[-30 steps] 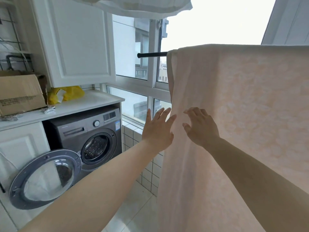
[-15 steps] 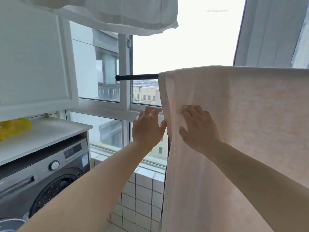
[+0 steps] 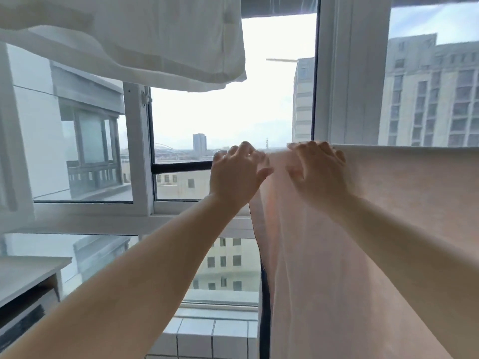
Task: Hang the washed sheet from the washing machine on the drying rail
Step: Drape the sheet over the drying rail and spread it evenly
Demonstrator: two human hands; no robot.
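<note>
The pale pink sheet [image 3: 363, 255] hangs draped over the black drying rail [image 3: 181, 167], which runs across in front of the window. Bare rail shows only to the left of the sheet. My left hand [image 3: 236, 174] is at the sheet's left edge on top of the rail, fingers curled over the fold and thumb against the cloth. My right hand [image 3: 320, 167] sits just to its right, fingers hooked over the sheet's top fold and thumb pressed on the front. Where the sheet ends below is out of view.
A white cloth [image 3: 155, 35] hangs overhead at the upper left. The window frame [image 3: 140, 151] stands right behind the rail. At the lower left are a white counter [image 3: 31, 268] and the dark top of the washing machine [image 3: 23, 317]. A tiled ledge [image 3: 207, 335] lies below.
Both hands have moved up the sheet's left edge from its middle to the top fold on the rail. My view has risen, so the washing machine is nearly out of frame.
</note>
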